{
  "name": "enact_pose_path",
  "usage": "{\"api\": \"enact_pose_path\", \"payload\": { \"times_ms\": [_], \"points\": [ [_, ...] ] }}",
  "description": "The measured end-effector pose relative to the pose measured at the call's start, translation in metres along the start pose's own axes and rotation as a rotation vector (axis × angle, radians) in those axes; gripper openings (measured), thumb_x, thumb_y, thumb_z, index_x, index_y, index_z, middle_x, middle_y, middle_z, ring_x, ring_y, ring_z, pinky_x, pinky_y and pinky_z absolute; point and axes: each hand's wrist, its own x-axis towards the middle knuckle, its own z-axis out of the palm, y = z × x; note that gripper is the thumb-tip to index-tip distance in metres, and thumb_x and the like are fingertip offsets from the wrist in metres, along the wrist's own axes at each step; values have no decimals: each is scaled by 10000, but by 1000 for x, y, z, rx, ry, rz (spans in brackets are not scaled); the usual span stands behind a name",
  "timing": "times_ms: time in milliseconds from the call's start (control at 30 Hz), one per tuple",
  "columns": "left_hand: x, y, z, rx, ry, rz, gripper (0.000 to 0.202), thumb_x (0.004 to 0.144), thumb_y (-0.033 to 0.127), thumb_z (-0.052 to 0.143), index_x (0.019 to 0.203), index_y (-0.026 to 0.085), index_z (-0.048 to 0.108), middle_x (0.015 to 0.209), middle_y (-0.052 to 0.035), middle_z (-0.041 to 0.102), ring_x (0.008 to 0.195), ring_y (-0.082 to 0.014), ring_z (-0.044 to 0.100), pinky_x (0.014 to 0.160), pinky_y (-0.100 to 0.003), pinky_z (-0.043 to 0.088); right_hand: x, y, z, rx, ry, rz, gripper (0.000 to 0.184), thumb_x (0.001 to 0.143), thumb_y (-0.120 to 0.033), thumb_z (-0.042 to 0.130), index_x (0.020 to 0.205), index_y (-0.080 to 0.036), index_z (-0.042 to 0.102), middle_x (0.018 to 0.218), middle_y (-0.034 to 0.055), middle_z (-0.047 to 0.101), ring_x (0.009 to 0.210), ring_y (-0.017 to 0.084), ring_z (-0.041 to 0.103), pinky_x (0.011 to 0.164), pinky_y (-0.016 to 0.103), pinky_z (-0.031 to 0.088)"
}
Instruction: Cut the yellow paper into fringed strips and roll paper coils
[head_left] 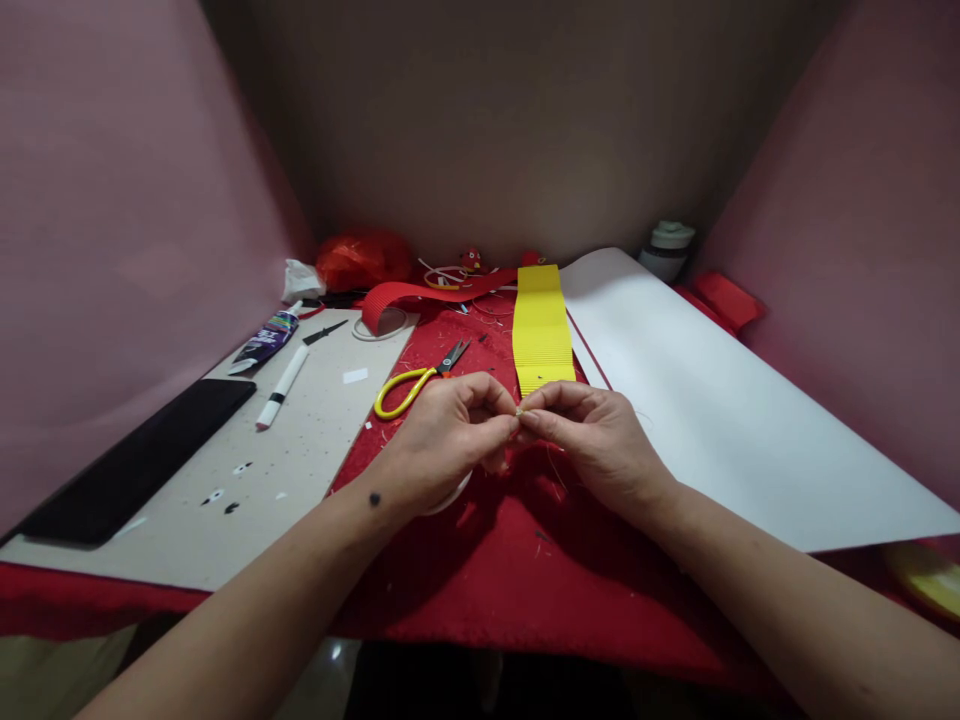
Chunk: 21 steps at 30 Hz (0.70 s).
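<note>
Holding the left hand (450, 430) and the right hand (604, 435) fingertip to fingertip above a red cloth (540, 595). Pinching a tiny pale-yellow piece (519, 411) at the meeting point, pressing thumb and forefinger of each hand nearly together around it; hiding much of it, making its exact shape impossible to tell. Positioning the piece just before the near end of a yellow corrugated strip (544, 320), itself extending away from the hands. Partly covering a white curved item (451, 496) beneath the left hand.

Having yellow-handled scissors (405, 392) lying just beyond the left hand, blades pointing away. Flanking the cloth on the left with a gray board (187, 525), bearing a white marker (285, 383), a purple tube (268, 336), a flat black slab (142, 460) and small black-and-white pieces (214, 496). Flanking it on the right with a large white sheet (712, 400). Facing, toward the back wall, a red corrugated strip (442, 292), a red plastic bag (364, 260), a small red figure (471, 260) and a pale-lidded container (667, 250).
</note>
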Motion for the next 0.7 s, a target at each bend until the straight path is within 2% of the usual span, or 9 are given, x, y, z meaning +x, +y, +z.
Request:
{"api": "enact_pose_path", "payload": {
  "times_ms": [133, 333, 533, 700],
  "points": [
    [-1, -3, -1, -16, -7, 18, 56, 742, 105, 561, 699, 139, 548, 515, 52, 540, 443, -55, 498, 462, -167, 405, 0, 1, 0, 68, -14, 8, 70, 725, -234, 701, 747, -178, 664, 705, -2, 665, 643, 113, 629, 651, 248, 524],
    [-1, -5, -2, -2, -21, 26, 55, 758, 119, 562, 708, 137, 551, 518, 50, 547, 446, -54, 502, 460, -161, 404, 0, 0, -1, 15, -6, 20, 77, 724, -235, 704, 745, -172, 665, 733, 4, 660, 650, 106, 605, 644, 238, 494],
    [-2, -3, -4, 37, -65, 30, 44, 762, 120, 557, 721, 136, 554, 496, 53, 543, 444, -57, 509, 456, -154, 398, 3, 6, -7, 79, -126, 60, 121, 744, -266, 697, 788, -163, 650, 725, 8, 631, 622, 123, 596, 621, 275, 490],
    [-3, -2, -6, 51, -91, 29, 43, 762, 110, 545, 728, 136, 552, 515, 52, 555, 468, -58, 529, 482, -155, 412, 2, 8, -8, 155, -167, 89, 125, 746, -257, 704, 789, -162, 635, 708, 10, 628, 605, 136, 606, 611, 294, 494]
  ]
}}
